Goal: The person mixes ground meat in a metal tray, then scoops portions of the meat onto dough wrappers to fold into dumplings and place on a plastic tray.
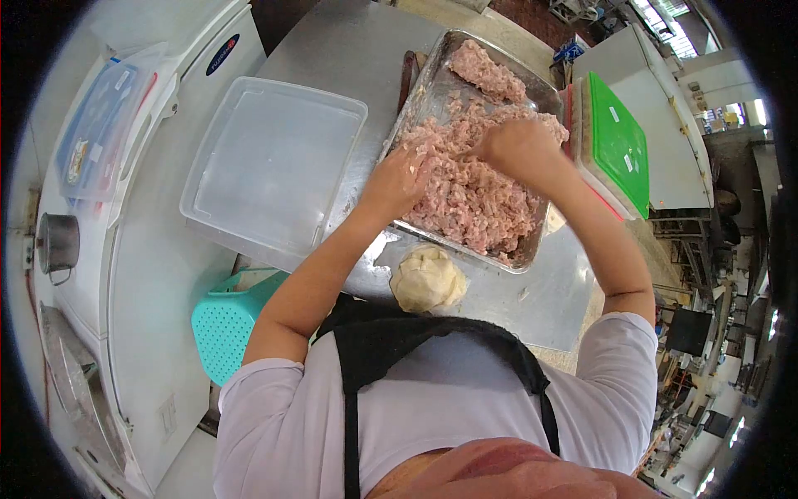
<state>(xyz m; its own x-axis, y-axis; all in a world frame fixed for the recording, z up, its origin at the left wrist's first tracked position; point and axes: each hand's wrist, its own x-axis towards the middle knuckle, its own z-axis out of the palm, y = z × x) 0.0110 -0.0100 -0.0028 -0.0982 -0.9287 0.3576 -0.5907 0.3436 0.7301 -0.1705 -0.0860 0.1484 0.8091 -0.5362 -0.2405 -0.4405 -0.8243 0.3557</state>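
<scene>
Under L grip (397, 181), R grip (517, 148): mince (478, 208), prob. touching.

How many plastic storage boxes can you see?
3: a clear rectangular plastic tub left of the metal meat tray, a green-lidded box at its right, a clear lidded box on the white freezer, far left.

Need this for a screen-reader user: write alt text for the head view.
Both bare hands, left hand and right hand, press into pink minced meat in a metal tray on a steel table. A pale dough ball lies nearer the person; a clear plastic tub sits left, a green-lidded box right.
</scene>
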